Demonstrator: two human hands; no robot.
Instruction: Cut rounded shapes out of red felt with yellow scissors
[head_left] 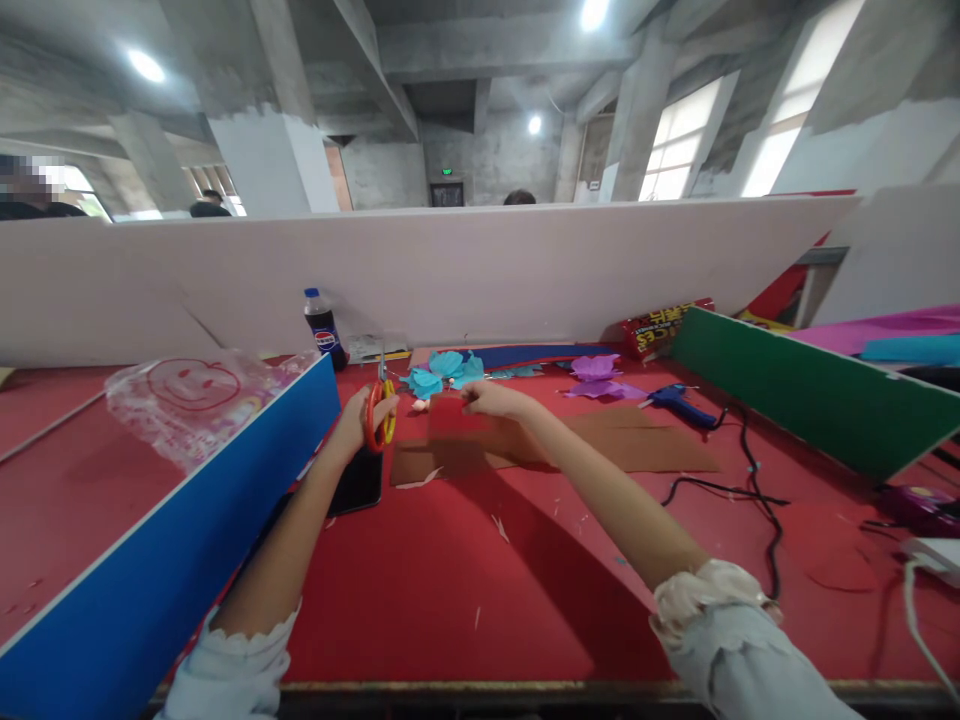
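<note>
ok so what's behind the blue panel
On the red tabletop, a thin pale rod and a clear, red-printed plastic bag. Anything low against the far side of the blue panel is covered.

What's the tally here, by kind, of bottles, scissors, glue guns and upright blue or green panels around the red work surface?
Bottles: 1, a Pepsi bottle
Scissors: 1, the red-and-yellow-handled scissors in the left hand
Glue guns: 1, the blue glue gun
Upright panels: 2, a blue panel and a green panel
Total: 5
</note>
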